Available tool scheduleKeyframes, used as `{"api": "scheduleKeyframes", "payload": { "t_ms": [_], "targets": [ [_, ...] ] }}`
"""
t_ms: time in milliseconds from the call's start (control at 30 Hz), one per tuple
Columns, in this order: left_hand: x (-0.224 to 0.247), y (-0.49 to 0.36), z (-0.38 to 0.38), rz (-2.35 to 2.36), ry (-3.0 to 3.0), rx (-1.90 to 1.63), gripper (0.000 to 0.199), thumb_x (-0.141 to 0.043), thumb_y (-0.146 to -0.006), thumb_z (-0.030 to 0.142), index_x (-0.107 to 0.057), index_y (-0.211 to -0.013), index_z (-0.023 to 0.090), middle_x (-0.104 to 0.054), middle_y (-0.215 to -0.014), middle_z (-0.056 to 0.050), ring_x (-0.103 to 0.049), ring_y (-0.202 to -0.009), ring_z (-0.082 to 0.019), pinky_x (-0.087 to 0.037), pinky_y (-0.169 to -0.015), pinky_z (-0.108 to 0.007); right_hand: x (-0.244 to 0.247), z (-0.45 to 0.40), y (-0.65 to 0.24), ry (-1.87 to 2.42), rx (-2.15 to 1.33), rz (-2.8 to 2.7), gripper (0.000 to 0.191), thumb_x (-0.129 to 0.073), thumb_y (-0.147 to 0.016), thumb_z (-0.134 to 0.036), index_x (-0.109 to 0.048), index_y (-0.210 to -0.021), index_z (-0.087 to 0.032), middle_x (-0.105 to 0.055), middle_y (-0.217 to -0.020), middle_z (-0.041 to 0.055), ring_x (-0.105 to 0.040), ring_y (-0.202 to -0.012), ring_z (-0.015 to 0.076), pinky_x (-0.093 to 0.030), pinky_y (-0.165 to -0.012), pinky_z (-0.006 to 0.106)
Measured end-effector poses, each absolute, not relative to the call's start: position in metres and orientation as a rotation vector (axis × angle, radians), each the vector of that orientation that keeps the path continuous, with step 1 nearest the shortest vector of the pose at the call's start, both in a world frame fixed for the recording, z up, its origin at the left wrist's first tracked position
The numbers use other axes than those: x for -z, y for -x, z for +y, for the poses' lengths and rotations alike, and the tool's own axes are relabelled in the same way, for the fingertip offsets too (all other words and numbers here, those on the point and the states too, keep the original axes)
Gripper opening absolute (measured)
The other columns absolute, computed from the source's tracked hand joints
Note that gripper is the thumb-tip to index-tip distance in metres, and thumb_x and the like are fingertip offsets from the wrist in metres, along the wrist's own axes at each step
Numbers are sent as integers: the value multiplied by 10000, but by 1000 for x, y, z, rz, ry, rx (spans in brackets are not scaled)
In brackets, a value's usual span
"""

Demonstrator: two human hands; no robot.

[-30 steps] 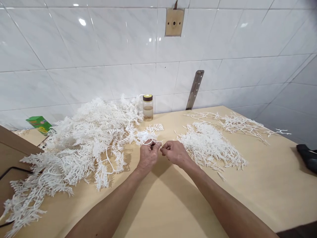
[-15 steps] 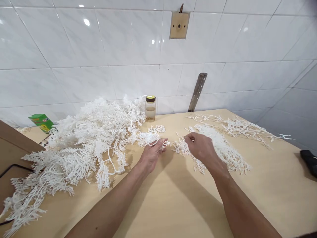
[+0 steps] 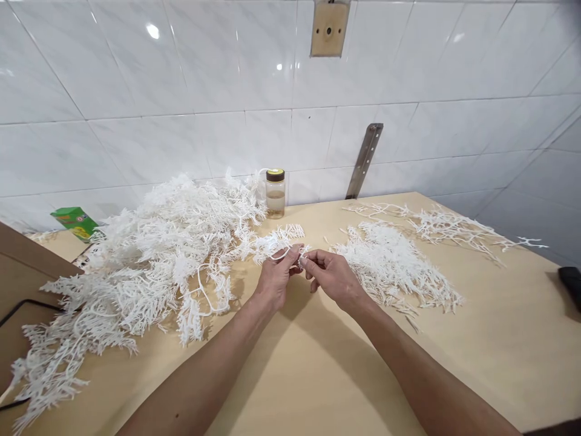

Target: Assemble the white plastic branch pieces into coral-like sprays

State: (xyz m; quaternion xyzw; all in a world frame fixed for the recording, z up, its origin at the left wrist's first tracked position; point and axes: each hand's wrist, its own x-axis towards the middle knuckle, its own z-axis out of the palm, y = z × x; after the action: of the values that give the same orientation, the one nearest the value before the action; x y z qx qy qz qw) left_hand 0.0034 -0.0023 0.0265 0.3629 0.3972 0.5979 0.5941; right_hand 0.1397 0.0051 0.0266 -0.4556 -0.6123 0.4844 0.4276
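Left hand (image 3: 273,280): thumb and fingers are clamped on a white branch (image 3: 304,249).
Right hand (image 3: 334,276): fingertips are at the right end of this branch; whether they pinch it, I cannot tell.
White branch: between both hands, over the table (image 3: 490,339); its stem goes sideways.
Nearer hand: left to big heap (image 3: 181,242), right to loose sprigs (image 3: 394,260).

White branches (image 3: 172,254), pale tan table (image 3: 290,375), grey-veined white tiles (image 3: 218,66), green box with yellow (image 3: 75,223), dark-brown-and-yellow jar lid (image 3: 275,175), beige wall plate (image 3: 330,29).
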Motion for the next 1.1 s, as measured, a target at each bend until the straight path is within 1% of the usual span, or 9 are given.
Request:
{"api": "scheduleKeyframes", "payload": {
  "t_ms": [100, 300, 467, 533, 633, 767, 900, 1000, 1100],
  "targets": [
    [-25, -2, -2, 1043, -900, -1429, 345, -780, -683, 474, -685, -724, 144, -612, -727, -26, -560, -702, -130, -459, -645, -256, -28, 7, -142, 1241, -1190, -1481, 330, -677, -778, -481, -658, -821, -154, -587, -627, -22, -530, -447, 89, -513, -446, 244],
    [-25, 3, -1, 1049, -1008, -1288, 373, -762, -674, 483, -657, -628, 128, -560, -580, -21, -510, -565, -117, -433, -587, -267, -29, 9, -147, 1270, -1167, -1571, 294, -678, -778, -453, -650, -753, -161, -531, -546, -40, -507, -417, 86, -461, -419, 221],
    [-31, 7, -1, 1093, -1067, -1258, 355, -788, -620, 453, -628, -594, 136, -553, -545, -10, -502, -537, -116, -409, -554, -260, -26, 11, -153, 1259, -1178, -1687, 283, -679, -774, -454, -650, -752, -173, -595, -630, -3, -580, -493, 113, -486, -443, 218],
    [-32, 6, -1, 1109, -1091, -1269, 355, -770, -636, 450, -606, -569, 142, -534, -520, -3, -484, -517, -111, -390, -536, -257, -27, 10, -154, 1248, -1146, -1699, 264, -675, -773, -441, -649, -758, -178, -618, -656, 8, -607, -529, 126, -491, -448, 214],
    [-29, 3, -1, 1113, -1127, -1296, 376, -739, -671, 442, -543, -521, 158, -489, -484, 13, -438, -485, -96, -347, -504, -251, -32, 7, -153, 1278, -1102, -1698, 197, -634, -782, -374, -634, -728, -185, -615, -638, 0, -618, -519, 129, -487, -441, 208],
    [-16, -3, 1, 1177, -1143, -1333, 366, -710, -703, 415, -497, -527, 175, -450, -464, 36, -402, -465, -88, -317, -491, -247, -36, 3, -142, 1407, -1027, -1709, 110, -594, -746, -273, -609, -675, -189, -591, -559, -30, -604, -436, 120, -474, -423, 201],
    [-7, -3, 1, 1300, -1132, -1466, 296, -700, -705, 353, -508, -563, 179, -451, -473, 57, -391, -471, -80, -326, -514, -237, -27, 7, -133, 1545, -1027, -1637, 79, -569, -728, -242, -580, -662, -200, -595, -482, -30, -617, -412, 145, -481, -411, 212],
    [-7, 2, 2, 1251, -1110, -1504, 275, -704, -709, 376, -554, -600, 173, -474, -477, 53, -409, -464, -84, -334, -506, -237, -16, 16, -139, 1636, -1011, -1496, 51, -575, -728, -234, -567, -694, -197, -612, -479, -18, -628, -412, 157, -499, -423, 225],
    [-9, 9, 4, 1168, -1008, -1439, 307, -752, -671, 412, -584, -596, 166, -474, -457, 48, -411, -445, -87, -328, -483, -239, -10, 25, -152, 1629, -977, -1399, 96, -605, -748, -278, -582, -765, -186, -623, -513, -10, -627, -410, 156, -484, -411, 223]
  ]
}}
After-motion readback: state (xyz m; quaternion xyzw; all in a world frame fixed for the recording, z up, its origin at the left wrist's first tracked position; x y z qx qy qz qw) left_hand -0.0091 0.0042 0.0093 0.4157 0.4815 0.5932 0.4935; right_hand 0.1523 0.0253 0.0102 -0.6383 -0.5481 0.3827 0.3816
